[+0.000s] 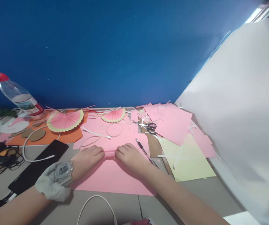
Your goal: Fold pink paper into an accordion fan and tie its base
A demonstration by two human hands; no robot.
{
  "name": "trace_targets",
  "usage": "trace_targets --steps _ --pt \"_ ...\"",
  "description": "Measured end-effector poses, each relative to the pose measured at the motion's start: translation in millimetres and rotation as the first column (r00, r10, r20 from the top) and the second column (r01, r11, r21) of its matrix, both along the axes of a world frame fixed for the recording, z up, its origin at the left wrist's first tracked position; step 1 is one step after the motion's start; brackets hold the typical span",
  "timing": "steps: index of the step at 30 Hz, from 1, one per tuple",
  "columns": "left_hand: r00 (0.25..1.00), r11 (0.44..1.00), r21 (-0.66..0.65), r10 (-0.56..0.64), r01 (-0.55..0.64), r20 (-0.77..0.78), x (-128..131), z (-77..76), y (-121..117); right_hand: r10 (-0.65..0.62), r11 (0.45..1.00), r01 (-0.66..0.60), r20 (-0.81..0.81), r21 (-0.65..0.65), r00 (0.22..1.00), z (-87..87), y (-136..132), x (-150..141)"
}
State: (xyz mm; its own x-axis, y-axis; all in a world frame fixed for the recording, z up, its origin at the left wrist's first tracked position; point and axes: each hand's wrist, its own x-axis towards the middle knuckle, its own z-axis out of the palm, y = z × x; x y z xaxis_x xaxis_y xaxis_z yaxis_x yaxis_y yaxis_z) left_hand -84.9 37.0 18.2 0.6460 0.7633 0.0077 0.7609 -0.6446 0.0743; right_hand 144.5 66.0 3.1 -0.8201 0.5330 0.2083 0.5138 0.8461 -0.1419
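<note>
Pink folded paper (109, 154) lay on a pink sheet (112, 181), the fingers of left hand (90, 157) and right hand (128, 157) gripping its ends, a pen (140, 145) beside the right, a phone (37, 170) near the left, scissors (151, 127) and fans (65, 121) beyond.

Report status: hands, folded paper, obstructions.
Left hand, right hand: at ends of folded pink paper strip. Pink paper sheet beneath. Slim black pen beside right hand, not blocking.

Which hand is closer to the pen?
The right hand: it is just left of the pen, at the folded pink paper's right end. The left hand is farther away, at the paper's left end.
</note>
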Motion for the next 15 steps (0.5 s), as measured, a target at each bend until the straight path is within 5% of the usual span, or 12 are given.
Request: trace_targets --steps 9,15 --pt "0.99 0.959 -0.271 0.114 -0.089 0.079 2 51.9 5 -0.038 0.97 0.01 -0.111 -0.244 0.993 39.7 3 10" --pt "0.99 0.952 -0.301 0.094 -0.058 0.106 3 52.8 5 0.019 0.978 -0.04 -0.104 -0.203 0.994 51.3 1 16"
